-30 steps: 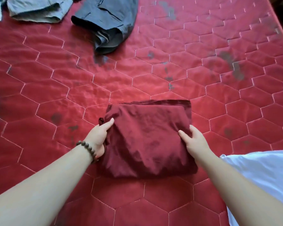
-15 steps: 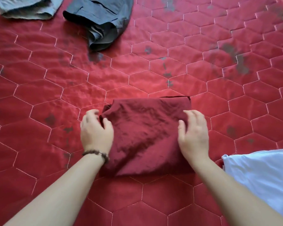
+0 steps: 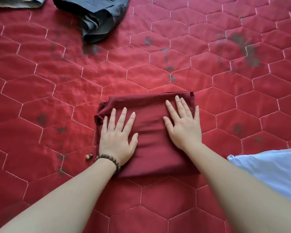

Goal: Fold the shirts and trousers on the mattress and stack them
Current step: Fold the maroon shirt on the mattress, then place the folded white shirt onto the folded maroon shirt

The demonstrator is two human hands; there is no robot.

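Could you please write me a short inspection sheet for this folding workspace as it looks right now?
Surface: red quilted mattress with hexagon stitching and several dark stains.
Job's things: maroon garment folded into a compact rectangle near the person; dark grey garment lying unfolded at the far side; a light grey-beige garment at the far left edge, mostly cut off; a white garment at the right edge, partly out of view.
Clutter: nothing seen.
Grippers: left hand and right hand both press flat on the maroon garment, fingers straight and spread; a beaded bracelet sits on the left wrist.
Cables: nothing seen.
Surroundings: nothing seen beyond the mattress.
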